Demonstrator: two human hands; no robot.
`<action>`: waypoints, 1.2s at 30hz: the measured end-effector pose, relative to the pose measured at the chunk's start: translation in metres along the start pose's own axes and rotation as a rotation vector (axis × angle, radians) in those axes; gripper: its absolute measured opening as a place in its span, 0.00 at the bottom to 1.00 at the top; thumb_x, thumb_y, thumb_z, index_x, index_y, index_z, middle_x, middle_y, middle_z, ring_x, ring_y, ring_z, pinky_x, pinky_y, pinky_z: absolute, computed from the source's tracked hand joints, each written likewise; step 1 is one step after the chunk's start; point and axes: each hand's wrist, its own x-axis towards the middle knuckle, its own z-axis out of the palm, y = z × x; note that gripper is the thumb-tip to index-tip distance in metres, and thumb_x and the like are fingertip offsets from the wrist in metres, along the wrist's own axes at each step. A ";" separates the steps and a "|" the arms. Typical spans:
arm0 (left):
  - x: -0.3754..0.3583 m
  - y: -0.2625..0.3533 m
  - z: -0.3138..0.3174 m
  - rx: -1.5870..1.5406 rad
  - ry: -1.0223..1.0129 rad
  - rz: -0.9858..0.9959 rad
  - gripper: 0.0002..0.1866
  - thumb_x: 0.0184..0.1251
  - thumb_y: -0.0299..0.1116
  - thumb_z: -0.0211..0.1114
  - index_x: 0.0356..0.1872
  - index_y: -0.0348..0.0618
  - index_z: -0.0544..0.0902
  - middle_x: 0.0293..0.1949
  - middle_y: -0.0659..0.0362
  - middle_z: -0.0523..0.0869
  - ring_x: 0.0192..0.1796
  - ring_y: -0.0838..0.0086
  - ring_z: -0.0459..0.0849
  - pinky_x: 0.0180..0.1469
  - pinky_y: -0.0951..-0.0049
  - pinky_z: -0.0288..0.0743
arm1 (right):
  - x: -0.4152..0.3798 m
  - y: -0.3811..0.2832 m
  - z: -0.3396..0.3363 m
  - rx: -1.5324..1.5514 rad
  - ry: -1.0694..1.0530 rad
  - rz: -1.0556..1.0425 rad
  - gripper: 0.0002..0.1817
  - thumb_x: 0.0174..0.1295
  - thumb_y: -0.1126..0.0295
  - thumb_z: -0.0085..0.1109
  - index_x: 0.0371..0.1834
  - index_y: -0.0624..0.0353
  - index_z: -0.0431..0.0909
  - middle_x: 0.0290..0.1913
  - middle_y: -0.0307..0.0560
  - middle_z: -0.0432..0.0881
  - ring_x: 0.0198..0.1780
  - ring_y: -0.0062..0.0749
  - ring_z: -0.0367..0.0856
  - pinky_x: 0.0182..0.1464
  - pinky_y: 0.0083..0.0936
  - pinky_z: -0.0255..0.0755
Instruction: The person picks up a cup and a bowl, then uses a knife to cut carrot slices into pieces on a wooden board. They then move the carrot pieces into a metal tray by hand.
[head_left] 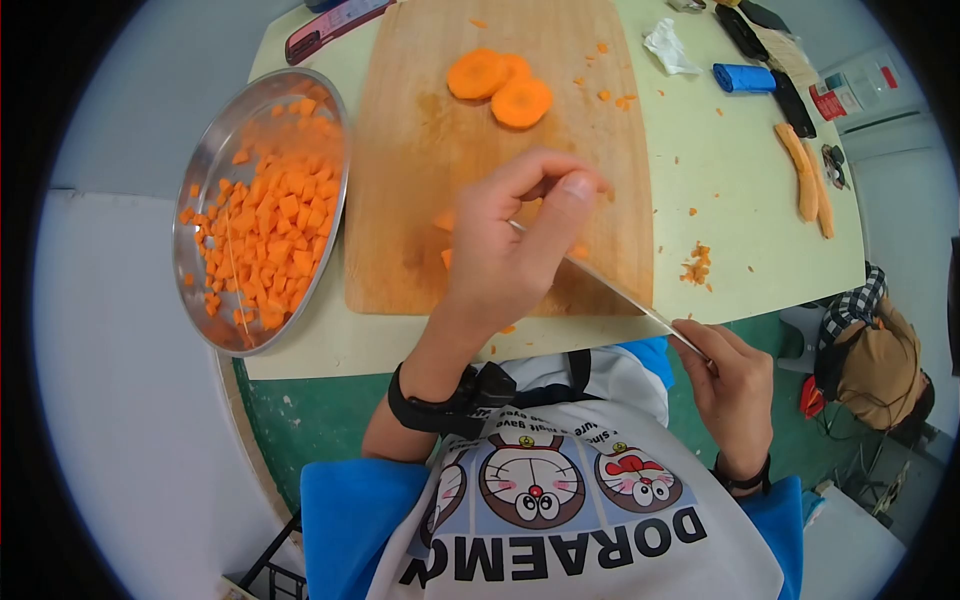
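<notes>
My right hand (pixel 728 385) is wrapped round the handle of a knife (pixel 625 297), whose narrow blade slants up and left over the wooden cutting board (pixel 400 170). My left hand (pixel 520 230) is above the board with curled fingers, thumb and fingertips close together. It covers part of the blade, and what it holds, if anything, is hidden. Orange carrot pieces (pixel 446 220) show partly behind this hand. Farther up the board lie several round carrot slices (pixel 522 102), two of them overlapping.
A steel dish (pixel 337 200) of diced carrot (pixel 290 215) stands left of the board. On the pale table's right side are carrot scraps (pixel 697 265), crumpled tissue (pixel 670 47), a blue roll (pixel 744 78) and peeled carrots (pixel 805 180). A pink-edged object (pixel 335 27) lies top left.
</notes>
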 end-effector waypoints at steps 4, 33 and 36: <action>0.000 -0.005 -0.002 -0.082 -0.004 -0.017 0.09 0.67 0.30 0.54 0.36 0.35 0.80 0.21 0.67 0.74 0.22 0.89 0.66 0.25 0.85 0.60 | 0.004 -0.002 -0.003 0.004 -0.024 -0.007 0.11 0.50 0.76 0.64 0.38 0.59 0.78 0.30 0.45 0.80 0.24 0.40 0.78 0.26 0.28 0.71; 0.007 -0.021 -0.015 0.012 -0.001 -0.057 0.15 0.66 0.28 0.45 0.44 0.32 0.79 0.18 0.64 0.71 0.24 0.84 0.68 0.30 0.84 0.60 | 0.021 -0.018 -0.010 -0.177 -0.107 0.004 0.05 0.57 0.69 0.60 0.29 0.58 0.75 0.24 0.44 0.77 0.23 0.43 0.76 0.23 0.31 0.69; 0.007 -0.027 -0.014 -0.015 -0.023 -0.052 0.15 0.66 0.28 0.44 0.44 0.35 0.79 0.18 0.67 0.68 0.23 0.87 0.63 0.28 0.84 0.57 | 0.018 -0.015 -0.003 -0.175 -0.070 0.004 0.06 0.57 0.69 0.60 0.28 0.58 0.75 0.24 0.44 0.77 0.22 0.43 0.76 0.23 0.32 0.69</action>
